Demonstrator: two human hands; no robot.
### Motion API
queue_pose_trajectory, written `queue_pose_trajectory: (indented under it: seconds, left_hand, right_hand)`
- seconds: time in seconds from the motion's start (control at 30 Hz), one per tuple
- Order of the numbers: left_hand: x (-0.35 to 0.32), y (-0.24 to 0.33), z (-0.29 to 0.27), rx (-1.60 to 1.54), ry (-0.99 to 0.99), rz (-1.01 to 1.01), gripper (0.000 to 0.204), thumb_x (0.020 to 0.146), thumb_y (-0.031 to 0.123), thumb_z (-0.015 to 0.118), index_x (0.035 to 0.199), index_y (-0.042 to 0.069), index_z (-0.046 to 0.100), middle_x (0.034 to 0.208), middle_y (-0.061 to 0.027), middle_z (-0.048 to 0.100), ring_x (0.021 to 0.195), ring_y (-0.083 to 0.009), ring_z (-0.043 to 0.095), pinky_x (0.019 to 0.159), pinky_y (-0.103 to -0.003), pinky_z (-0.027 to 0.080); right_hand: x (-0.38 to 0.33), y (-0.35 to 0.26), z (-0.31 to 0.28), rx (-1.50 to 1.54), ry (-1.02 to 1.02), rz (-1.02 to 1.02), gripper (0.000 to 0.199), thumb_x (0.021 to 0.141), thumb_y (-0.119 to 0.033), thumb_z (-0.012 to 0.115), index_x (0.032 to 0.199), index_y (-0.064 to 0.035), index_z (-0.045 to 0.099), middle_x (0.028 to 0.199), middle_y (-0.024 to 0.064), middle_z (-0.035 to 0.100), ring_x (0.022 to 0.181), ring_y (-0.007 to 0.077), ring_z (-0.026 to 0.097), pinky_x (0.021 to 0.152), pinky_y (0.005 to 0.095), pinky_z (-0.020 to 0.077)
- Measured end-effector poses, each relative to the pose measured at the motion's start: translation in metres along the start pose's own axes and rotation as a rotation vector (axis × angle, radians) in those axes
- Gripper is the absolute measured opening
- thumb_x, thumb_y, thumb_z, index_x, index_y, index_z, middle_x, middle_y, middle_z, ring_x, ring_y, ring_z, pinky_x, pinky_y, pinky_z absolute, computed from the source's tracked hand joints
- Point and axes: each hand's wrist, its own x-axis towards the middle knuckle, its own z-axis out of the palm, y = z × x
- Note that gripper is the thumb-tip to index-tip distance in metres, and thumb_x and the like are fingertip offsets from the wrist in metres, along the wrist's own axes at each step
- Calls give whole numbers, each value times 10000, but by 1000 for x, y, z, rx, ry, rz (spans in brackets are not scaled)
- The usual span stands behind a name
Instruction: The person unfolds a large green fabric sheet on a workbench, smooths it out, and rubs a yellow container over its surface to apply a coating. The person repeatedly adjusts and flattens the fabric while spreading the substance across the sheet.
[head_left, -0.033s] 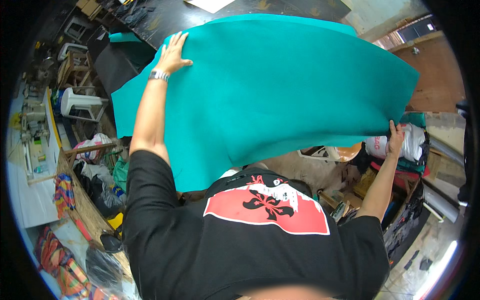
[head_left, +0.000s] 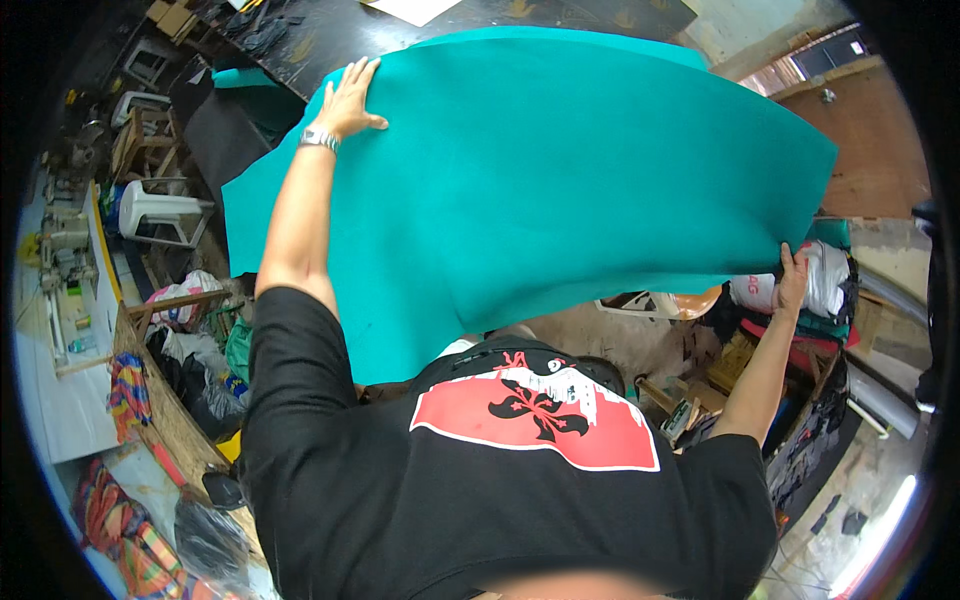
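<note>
A large teal sheet (head_left: 540,170), smooth and flexible like fabric or thin foam, spreads in front of me. Its far part lies over a dark glossy table (head_left: 330,45), and its near edge hangs down toward my body. At the sheet's upper left, my left hand (head_left: 348,100) lies flat on it with fingers spread. A metal-banded watch (head_left: 321,138) is on that wrist. My right hand (head_left: 792,282) grips the sheet's near right corner, with the thumb side pressed against the edge; part of its fingers is hidden.
On the left stand a white plastic stool (head_left: 165,212) and a white worktable (head_left: 60,400) with a machine on it. Plastic bags (head_left: 205,375) fill a wooden-sided bin. A brown wooden panel (head_left: 860,140) and a wrapped white bundle (head_left: 828,275) are at the right.
</note>
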Motion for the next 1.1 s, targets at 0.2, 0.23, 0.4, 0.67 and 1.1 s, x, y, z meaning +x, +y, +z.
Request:
queue_pose_trajectory:
  seconds: [0.2, 0.23, 0.4, 0.67, 1.1]
  left_hand:
    - [68, 28, 4, -200, -297, 65, 1011, 556, 495, 901, 1378, 55, 509, 1310, -220, 588, 1221, -370, 557, 1038, -412, 447]
    - [70, 35, 10, -159, -424, 90, 1047, 558, 556, 872, 1385, 34, 500, 1339, -231, 561, 1244, -371, 539, 1050, -420, 437]
    - [47, 99, 50, 167, -990, 179, 1119, 598, 774, 719, 1375, -6, 519, 1414, -236, 498, 1298, -375, 496, 1079, -448, 413]
    - [-22, 123, 84, -33, -1320, 310, 1060, 665, 734, 717, 1301, -96, 545, 1348, -268, 547, 1240, -390, 544, 1043, -444, 440]
    - [-146, 98, 96, -861, -1557, -28, 716, 801, 500, 758, 1225, -59, 615, 1167, -173, 675, 1001, -253, 667, 866, -391, 547]
  right_hand:
    - [-34, -25, -51, 68, 181, -25, 311, 946, -164, 652, 1209, -1, 617, 1161, 61, 657, 1008, 169, 612, 891, 311, 479]
    - [-36, -35, -59, 94, 217, -12, 308, 948, -169, 650, 1205, -2, 619, 1153, 64, 661, 990, 171, 622, 878, 306, 488]
    - [-14, -94, -93, -105, 168, 33, 340, 936, -192, 670, 1221, -12, 623, 1122, 67, 674, 958, 154, 628, 847, 297, 499]
    - [56, -119, -96, -471, -249, 292, 361, 913, -211, 678, 1208, -7, 640, 1082, 53, 680, 917, 135, 619, 822, 285, 489]
    - [182, -30, 9, -859, -394, -96, 326, 887, -196, 686, 1116, 36, 679, 1038, 72, 697, 951, 142, 607, 847, 294, 468]
